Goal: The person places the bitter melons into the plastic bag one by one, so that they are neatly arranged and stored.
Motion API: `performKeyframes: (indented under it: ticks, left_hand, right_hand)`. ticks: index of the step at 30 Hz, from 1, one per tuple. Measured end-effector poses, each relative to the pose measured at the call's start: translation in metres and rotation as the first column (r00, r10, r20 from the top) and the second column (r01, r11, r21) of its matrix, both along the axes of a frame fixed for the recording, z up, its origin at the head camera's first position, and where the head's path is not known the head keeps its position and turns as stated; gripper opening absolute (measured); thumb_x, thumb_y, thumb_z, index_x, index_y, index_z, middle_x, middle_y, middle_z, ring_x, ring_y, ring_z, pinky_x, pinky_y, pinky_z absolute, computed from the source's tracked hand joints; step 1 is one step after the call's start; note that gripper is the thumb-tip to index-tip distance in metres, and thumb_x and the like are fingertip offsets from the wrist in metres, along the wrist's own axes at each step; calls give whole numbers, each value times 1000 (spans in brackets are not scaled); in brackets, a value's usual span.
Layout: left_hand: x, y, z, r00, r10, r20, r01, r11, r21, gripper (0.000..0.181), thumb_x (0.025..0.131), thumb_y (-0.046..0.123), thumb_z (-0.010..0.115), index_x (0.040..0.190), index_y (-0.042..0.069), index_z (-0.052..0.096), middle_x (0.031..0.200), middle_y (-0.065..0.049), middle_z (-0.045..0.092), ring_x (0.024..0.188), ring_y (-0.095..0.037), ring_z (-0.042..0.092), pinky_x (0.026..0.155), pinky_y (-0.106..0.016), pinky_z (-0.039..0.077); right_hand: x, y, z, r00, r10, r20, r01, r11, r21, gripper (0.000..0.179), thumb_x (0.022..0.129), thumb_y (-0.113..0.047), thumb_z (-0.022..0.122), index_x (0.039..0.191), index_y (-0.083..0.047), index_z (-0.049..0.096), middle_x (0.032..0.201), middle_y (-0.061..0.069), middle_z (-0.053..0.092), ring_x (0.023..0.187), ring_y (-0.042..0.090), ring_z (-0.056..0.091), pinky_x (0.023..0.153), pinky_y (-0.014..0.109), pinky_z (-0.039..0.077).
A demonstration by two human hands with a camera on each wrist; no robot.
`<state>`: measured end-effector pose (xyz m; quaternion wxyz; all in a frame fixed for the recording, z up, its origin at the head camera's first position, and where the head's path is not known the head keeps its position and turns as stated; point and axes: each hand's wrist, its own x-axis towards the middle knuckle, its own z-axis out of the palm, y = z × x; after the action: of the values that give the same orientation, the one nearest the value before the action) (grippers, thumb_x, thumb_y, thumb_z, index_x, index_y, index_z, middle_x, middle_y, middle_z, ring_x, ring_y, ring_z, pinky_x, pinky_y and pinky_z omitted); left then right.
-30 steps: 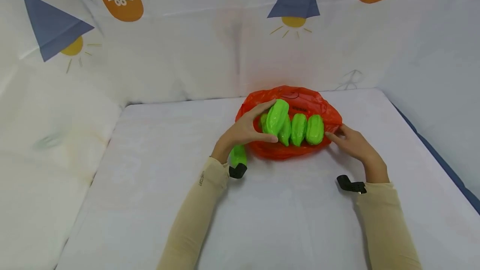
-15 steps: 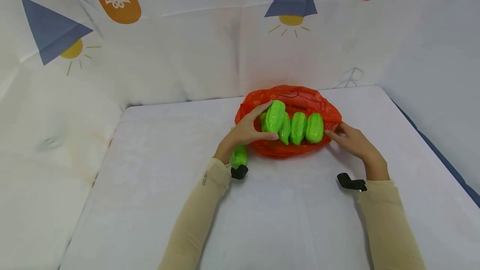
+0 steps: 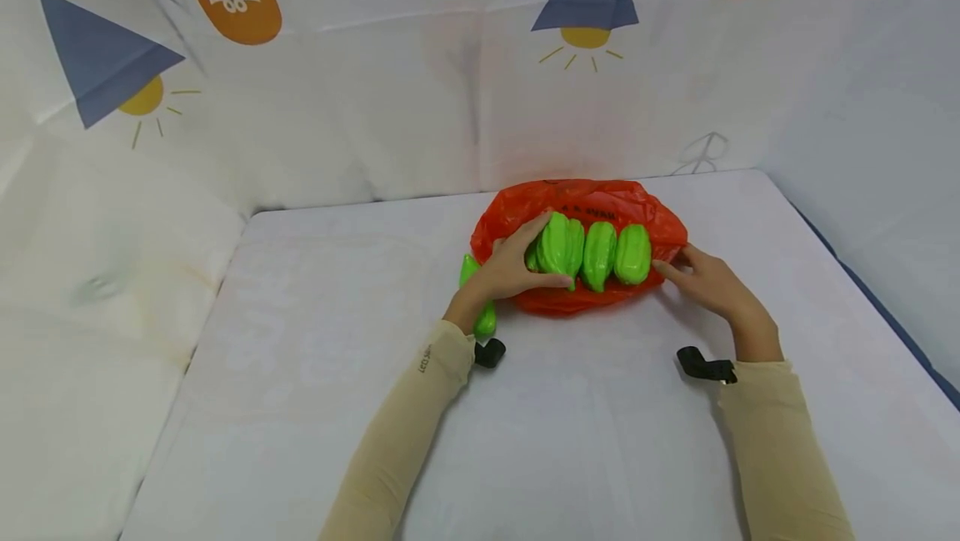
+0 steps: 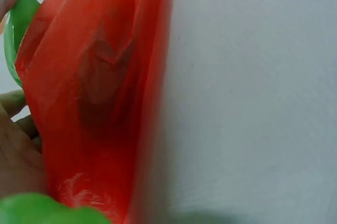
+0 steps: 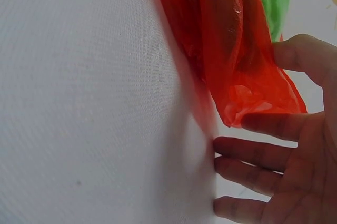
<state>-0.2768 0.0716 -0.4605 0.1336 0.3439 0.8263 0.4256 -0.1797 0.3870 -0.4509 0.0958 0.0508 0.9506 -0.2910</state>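
Note:
A red plastic bag (image 3: 517,199) lies spread at the table's far edge, with a row of glossy, ribbed green pepper-like vegetables (image 3: 599,253) on it. My left hand (image 3: 512,268) grips the green pepper-like vegetable (image 3: 553,246) at the row's left end, thumb on the near side and fingers behind. Another, partly hidden one sits just left of it. At the bag's right edge, my right hand (image 3: 708,278) pinches the plastic between thumb and index finger; the other fingers stretch out beneath, as the right wrist view shows.
One more green vegetable (image 3: 486,320) lies on the white table (image 3: 360,316) outside the bag, partly behind my left wrist. A printed white cloth (image 3: 360,107) hangs behind the table. Black wrist cameras (image 3: 705,366) stick out inward from both sleeves.
My left hand has moved slightly right and lowered its green vegetable against the others in the row. The bag's back edge has sagged a little. My right hand stays at the bag's edge.

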Motion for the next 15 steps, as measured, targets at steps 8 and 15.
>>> performKeyframes:
  ticks: [8, 15]
  left_hand:
    - [0, 3, -2, 999, -5, -54, 0, 995, -96, 111, 78, 62, 72, 158, 35, 0, 164, 17, 1, 152, -13, 8, 121, -59, 7]
    - [3, 6, -4, 995, 21, -102, -33, 992, -118, 110, 78, 63, 71, 157, 37, 0, 163, 12, 7, 150, -19, 16, 120, -56, 13]
  right_hand:
    - [-1, 0, 1, 1000, 3, -4, -3, 1000, -1, 76, 101, -53, 42, 147, 7, 31, 145, 36, 38, 134, 53, 33, 108, 68, 27]
    - [0, 0, 2, 1000, 2, 8, -2, 1000, -9, 77, 100, -54, 41, 147, 7, 30, 145, 36, 37, 134, 53, 32, 108, 69, 27]
